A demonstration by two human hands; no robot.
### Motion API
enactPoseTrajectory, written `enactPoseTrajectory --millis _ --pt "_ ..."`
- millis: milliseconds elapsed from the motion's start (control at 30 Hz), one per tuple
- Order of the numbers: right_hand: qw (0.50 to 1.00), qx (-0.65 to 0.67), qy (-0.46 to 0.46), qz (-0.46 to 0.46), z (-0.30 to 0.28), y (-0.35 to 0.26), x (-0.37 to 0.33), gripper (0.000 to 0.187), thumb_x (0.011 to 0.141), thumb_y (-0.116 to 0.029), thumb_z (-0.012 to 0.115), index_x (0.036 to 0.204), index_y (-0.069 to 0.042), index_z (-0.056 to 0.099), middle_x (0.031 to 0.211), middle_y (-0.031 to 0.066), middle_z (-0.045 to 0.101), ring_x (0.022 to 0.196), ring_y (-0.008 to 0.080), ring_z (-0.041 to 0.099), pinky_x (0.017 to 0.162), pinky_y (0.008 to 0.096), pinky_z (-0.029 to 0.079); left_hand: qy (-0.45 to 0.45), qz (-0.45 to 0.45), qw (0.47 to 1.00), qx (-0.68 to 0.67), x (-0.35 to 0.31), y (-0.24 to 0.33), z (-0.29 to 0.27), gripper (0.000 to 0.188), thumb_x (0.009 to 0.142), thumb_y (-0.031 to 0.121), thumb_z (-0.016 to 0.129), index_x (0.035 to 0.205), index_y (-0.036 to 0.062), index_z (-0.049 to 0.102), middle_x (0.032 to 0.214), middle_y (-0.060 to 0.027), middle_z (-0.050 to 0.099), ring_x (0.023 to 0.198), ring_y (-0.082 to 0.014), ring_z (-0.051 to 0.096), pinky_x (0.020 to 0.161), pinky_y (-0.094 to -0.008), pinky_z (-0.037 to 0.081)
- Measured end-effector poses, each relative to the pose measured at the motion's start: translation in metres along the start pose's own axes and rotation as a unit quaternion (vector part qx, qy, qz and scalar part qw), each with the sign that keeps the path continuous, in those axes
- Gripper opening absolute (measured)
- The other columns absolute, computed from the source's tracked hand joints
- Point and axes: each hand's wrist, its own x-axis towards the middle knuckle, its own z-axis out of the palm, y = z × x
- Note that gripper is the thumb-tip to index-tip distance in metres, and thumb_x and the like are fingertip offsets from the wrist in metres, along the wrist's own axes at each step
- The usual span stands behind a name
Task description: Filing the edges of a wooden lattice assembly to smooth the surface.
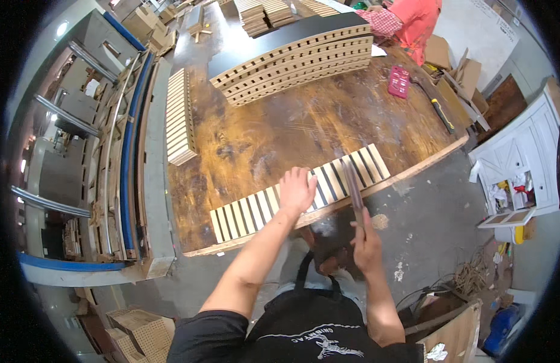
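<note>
A long panel of pale wooden strips with dark gaps (250,213) lies along the near edge of the table. My left hand (297,192) rests on top of its middle, fingers laid over the strips and thumb out to the side. My right hand (367,245) is closed around the near end of a long, narrow, dark flat file (353,184). The file's far part lies across the strips in the panel's right half, pointing away from me. Motion slightly blurs the file and its grip end, so whether it has a separate handle is unclear.
Slotted boards with a dark top (292,57) are stacked farther back on the wooden table (256,142). Another strip stack (181,118) stands left. A pink-red case (398,81) and a yellow-black handled tool (442,115) lie right. A person in red (413,24) is beyond.
</note>
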Motion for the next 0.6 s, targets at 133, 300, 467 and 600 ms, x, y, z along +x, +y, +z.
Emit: enactPoseTrajectory --millis 133,300,467,600 --pt "0.990 -0.075 0.042 -0.111 0.021 0.014 0.029 0.049 0.108 -0.015 0.056 0.157 -0.016 0.054 0.107 0.0188 0.071 0.092 0.0351 0.071 0.084 0.0437 0.057 0.057 0.016 0.997 0.041 -0.010 -0.012 -0.002 0.040 0.101 0.036 0.062 0.129 0.0084 0.067 0.125 -0.0151 0.063 0.122 -0.0368 0.055 0.110 -0.0506 0.038" --pt "0.979 -0.141 0.021 -0.143 0.036 0.031 0.032 0.043 0.106 -0.013 0.059 0.149 -0.015 0.063 0.095 0.0169 0.066 0.088 0.0353 0.066 0.081 0.0420 0.053 0.062 -0.009 0.998 -0.009 -0.005 -0.009 -0.011 0.034 0.103 0.029 0.060 0.128 0.0074 0.066 0.124 -0.0157 0.063 0.122 -0.0362 0.054 0.111 -0.0495 0.037" --pt "0.989 -0.133 -0.039 -0.052 0.037 0.025 0.020 0.041 0.107 -0.019 0.059 0.148 -0.021 0.064 0.094 0.0176 0.065 0.087 0.0390 0.067 0.079 0.0464 0.054 0.062 0.011 0.998 -0.010 -0.005 -0.011 -0.006 0.030 0.104 0.023 0.057 0.128 0.0070 0.066 0.122 -0.0150 0.063 0.121 -0.0357 0.055 0.109 -0.0491 0.038" --pt "0.980 -0.193 -0.043 -0.029 0.034 0.034 0.006 0.041 0.108 -0.026 0.057 0.148 -0.027 0.063 0.092 0.0155 0.065 0.085 0.0401 0.067 0.075 0.0506 0.055 0.056 0.012 0.998 -0.007 -0.007 -0.012 -0.003 0.030 0.105 0.022 0.056 0.128 0.0064 0.066 0.122 -0.0147 0.063 0.120 -0.0357 0.055 0.108 -0.0489 0.039"
